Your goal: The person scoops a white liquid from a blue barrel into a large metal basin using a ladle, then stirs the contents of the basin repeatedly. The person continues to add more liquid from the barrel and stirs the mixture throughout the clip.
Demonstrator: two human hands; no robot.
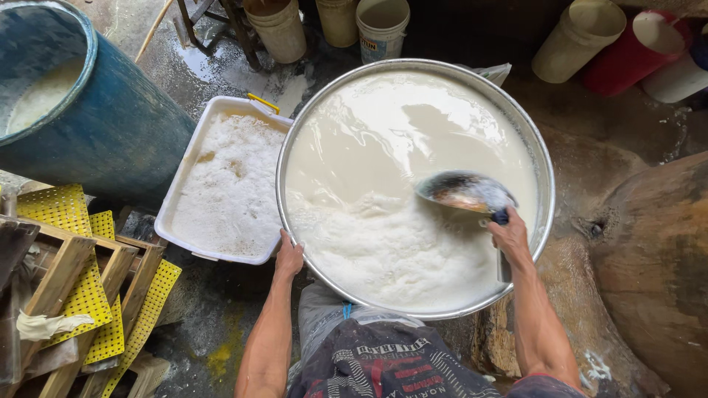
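Observation:
A wide round metal basin (pixel 544 184) holds creamy white liquid with a patch of foam near its front. My left hand (pixel 288 256) grips the basin's near-left rim. My right hand (pixel 510 237) holds the handle of a dark metal ladle (pixel 464 190). The ladle's bowl rests at the liquid's surface on the right side of the basin.
A white rectangular tub (pixel 183 175) full of white foam sits left of the basin. A large blue barrel (pixel 118 125) stands at far left. Yellow perforated sheets (pixel 63 210) and wooden frames lie at lower left. Several buckets (pixel 382 26) line the back. The floor is wet.

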